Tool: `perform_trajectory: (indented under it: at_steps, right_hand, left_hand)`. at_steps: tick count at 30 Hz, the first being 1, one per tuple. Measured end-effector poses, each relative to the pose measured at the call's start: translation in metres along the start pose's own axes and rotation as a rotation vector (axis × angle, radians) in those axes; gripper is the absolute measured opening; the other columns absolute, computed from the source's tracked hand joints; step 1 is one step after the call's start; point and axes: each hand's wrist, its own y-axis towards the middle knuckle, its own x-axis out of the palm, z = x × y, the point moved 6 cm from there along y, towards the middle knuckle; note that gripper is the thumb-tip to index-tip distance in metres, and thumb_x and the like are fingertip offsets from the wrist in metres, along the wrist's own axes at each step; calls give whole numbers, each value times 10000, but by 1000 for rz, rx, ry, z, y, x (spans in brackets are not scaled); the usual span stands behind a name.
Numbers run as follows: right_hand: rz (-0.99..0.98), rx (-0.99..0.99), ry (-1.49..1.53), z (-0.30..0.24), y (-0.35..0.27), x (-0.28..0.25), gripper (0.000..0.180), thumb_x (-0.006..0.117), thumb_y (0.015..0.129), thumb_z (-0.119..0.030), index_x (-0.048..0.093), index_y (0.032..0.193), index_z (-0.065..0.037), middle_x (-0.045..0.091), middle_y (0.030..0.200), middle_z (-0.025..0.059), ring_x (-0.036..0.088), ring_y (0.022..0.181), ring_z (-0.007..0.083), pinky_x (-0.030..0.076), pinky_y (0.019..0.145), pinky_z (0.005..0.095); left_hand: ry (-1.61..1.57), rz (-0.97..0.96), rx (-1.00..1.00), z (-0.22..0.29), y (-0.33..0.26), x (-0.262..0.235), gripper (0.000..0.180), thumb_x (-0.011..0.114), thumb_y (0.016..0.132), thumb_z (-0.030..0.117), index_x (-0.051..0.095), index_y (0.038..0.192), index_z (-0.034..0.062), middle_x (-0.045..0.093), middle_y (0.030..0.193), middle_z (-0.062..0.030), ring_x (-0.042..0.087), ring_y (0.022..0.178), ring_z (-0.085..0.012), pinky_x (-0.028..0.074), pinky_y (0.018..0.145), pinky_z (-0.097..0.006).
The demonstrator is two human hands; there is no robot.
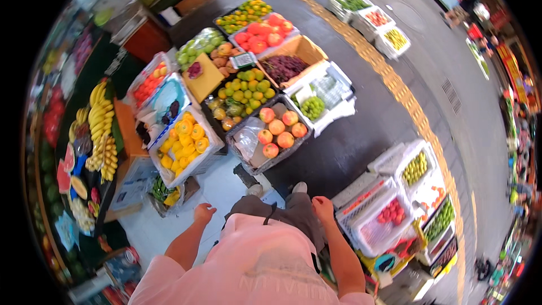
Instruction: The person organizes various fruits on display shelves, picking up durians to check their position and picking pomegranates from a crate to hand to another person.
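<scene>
My left hand [204, 213] hangs beside my left thigh, empty, with its fingers loosely bent and a little apart. On the other side my right hand [323, 208] hangs by my right thigh, its fingers loosely curled and partly hidden, with nothing seen in it. Neither touches any fruit. Ahead of my feet stands a crate of pomegranates [276, 127], and to its left a white crate of yellow-orange fruit [183, 142]. Nearest to my right hand are stacked white crates [361, 223], with red fruit [390, 213] in the front one.
Behind the pomegranates are crates of green-orange citrus [247, 91], dark grapes [284, 69], green grapes [311, 108] and large red-orange fruit [264, 35]. Bananas [101, 116] lie on a stand at left. A low box with greens [164, 192] sits on the floor. A yellow tactile strip [398, 87] borders the road.
</scene>
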Motion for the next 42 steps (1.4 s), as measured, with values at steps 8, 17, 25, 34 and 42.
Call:
perform_trajectory:
  at_steps: [8,17,25,34,42]
  right_hand:
    - [-104,94,-13,-44,108,-28,164,661,948,-174,693,1037,-41,675,739,56,609,546,124,492,429,261]
    - [-264,58,-267,-100,92,105,119,617,936,-148,655,924,-36,669,718,92,621,517,166,507,394,306]
    - [-636,-103,-568,-113,-2,403,153,606,944,-151,658,876,-24,664,720,89,619,526,167,504,422,302]
    - [-827,-265,-1410,-110,-76,660,198,632,933,-211,672,915,-18,690,743,109,673,572,234,543,488,365]
    - [-998,-1103,-1664,-19,-219,1108,270,600,834,-264,753,823,-42,726,809,206,724,826,339,565,720,452]
  left_hand:
    - [-229,11,-245,-17,-104,25,396,771,787,396,777,1063,113,744,1066,-165,698,1032,-338,551,918,-436]
    - [-588,0,-583,-159,-216,106,373,756,780,405,796,1015,117,758,1023,-146,714,994,-326,558,898,-405]
    - [-979,94,-628,-339,-195,169,347,739,822,450,794,1002,158,760,997,-117,716,959,-300,560,838,-417]
    - [-1572,823,-812,-571,-204,103,297,694,914,304,745,1068,55,755,927,-99,711,852,-217,552,755,-349]
    - [-1562,755,-1230,-655,-311,195,335,606,929,294,676,716,45,621,627,-39,590,581,-167,465,567,-361]
